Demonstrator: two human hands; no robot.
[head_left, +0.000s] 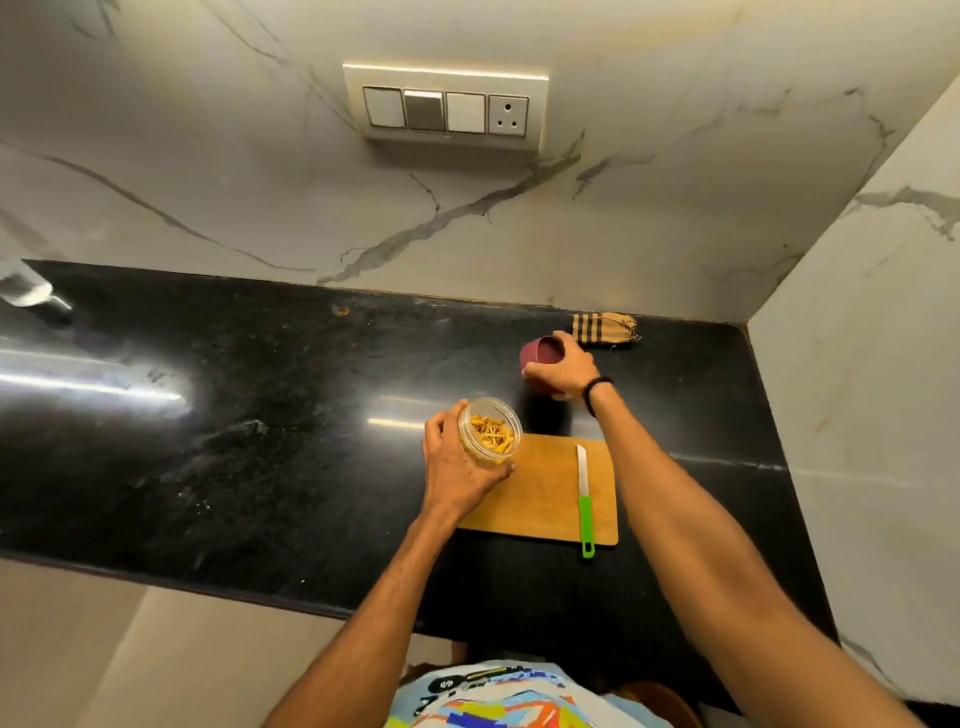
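Near the middle of the frame, the left hand (457, 462) gripped a clear plastic jar (491, 434), fingers and thumb curled round its side. The jar was open at the top and showed short yellow sticks inside. It stood at the upper left corner of a wooden cutting board (540, 499), though whether its base rested on the board or was held just above it could not be told.

Up and to the right of the jar, well apart from it, the right hand (563, 371) held a maroon cap (540, 352) from above, fingers wrapped over its rim. The cap was tilted with its hollow side showing towards the left. Whether it was a lid or a small cup could not be told. A dark band circled the right wrist.

A knife (584, 493) with a green handle lay along the right side of the board, blade pointing to the top of the frame, its handle end overhanging the near edge. The board lay on a black polished surface (260, 441). A folded checked cloth (605, 330) sat against the marble wall, just right of the right hand. A switch panel (445, 106) was mounted on the wall at the upper middle.
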